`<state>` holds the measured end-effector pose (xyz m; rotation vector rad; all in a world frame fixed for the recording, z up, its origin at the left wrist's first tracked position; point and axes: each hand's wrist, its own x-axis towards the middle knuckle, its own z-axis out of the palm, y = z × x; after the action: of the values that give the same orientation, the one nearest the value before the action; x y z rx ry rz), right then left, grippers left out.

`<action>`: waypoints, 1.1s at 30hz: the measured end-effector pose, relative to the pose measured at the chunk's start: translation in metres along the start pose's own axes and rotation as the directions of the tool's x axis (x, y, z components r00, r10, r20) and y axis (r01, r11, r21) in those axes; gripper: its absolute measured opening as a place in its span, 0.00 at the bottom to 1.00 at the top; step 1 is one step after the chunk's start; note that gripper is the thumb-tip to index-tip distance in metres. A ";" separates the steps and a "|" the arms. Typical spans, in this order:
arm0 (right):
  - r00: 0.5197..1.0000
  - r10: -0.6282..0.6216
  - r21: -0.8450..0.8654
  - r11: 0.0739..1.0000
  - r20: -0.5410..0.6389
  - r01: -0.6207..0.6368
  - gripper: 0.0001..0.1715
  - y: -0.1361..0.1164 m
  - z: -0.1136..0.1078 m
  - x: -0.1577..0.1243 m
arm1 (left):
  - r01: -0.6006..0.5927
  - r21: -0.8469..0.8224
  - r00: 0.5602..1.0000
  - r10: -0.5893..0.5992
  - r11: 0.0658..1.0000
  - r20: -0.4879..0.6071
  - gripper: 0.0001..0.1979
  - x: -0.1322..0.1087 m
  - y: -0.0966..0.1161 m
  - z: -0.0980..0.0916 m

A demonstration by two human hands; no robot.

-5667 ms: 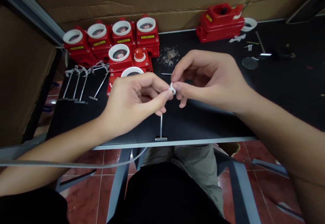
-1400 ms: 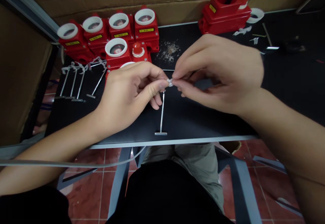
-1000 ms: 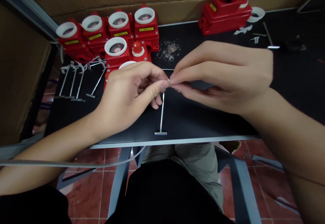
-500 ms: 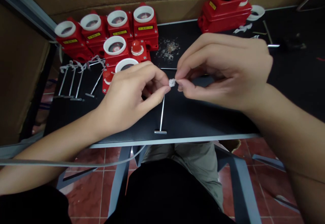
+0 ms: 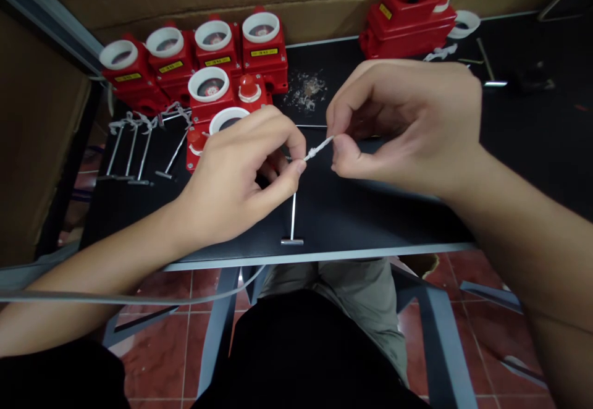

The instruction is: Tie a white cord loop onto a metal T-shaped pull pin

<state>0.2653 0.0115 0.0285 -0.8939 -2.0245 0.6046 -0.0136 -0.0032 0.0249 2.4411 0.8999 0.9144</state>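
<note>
Between my two hands a short white twisted string is stretched taut, with a small knot near its middle. My left hand pinches its lower left end between thumb and forefinger. The upper right end is in the thumb-and-finger pinch of my right hand. Below the left fingertips a small metal T-shaped rod reaches toward the table's front edge; its upper part is hidden behind the hand. Whether the string is tied to this rod cannot be seen.
Red housings with white rings stand at the back left. T-shaped rods with white ties lie on the left. Scattered white debris is at the back middle. Another red housing, a loose white ring and a metal rod are at the right.
My right hand has drawn slightly right, and the bunched white knot is now pulled out into a straight, taut strand. The left hand has barely moved.
</note>
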 end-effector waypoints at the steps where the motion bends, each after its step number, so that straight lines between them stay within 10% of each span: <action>1: 1.000 0.013 0.021 1.000 -0.004 -0.013 0.18 0.000 0.000 0.000 | 0.009 -0.011 1.000 -0.009 1.000 0.003 0.06 0.000 0.000 0.000; 9: 0.983 0.025 0.413 0.905 0.184 -0.101 0.17 0.011 -0.001 0.001 | 0.094 -0.195 0.995 -0.095 0.976 0.005 0.05 -0.002 -0.005 0.008; 33: 0.981 0.021 0.086 0.996 0.192 -0.038 0.25 0.011 -0.010 0.010 | 0.033 -0.050 0.999 -0.031 0.998 0.037 0.06 -0.005 -0.005 0.006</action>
<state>0.2735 0.0276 0.0315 -0.8404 -2.1388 0.8179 -0.0147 -0.0037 0.0159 2.3853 0.8901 0.8688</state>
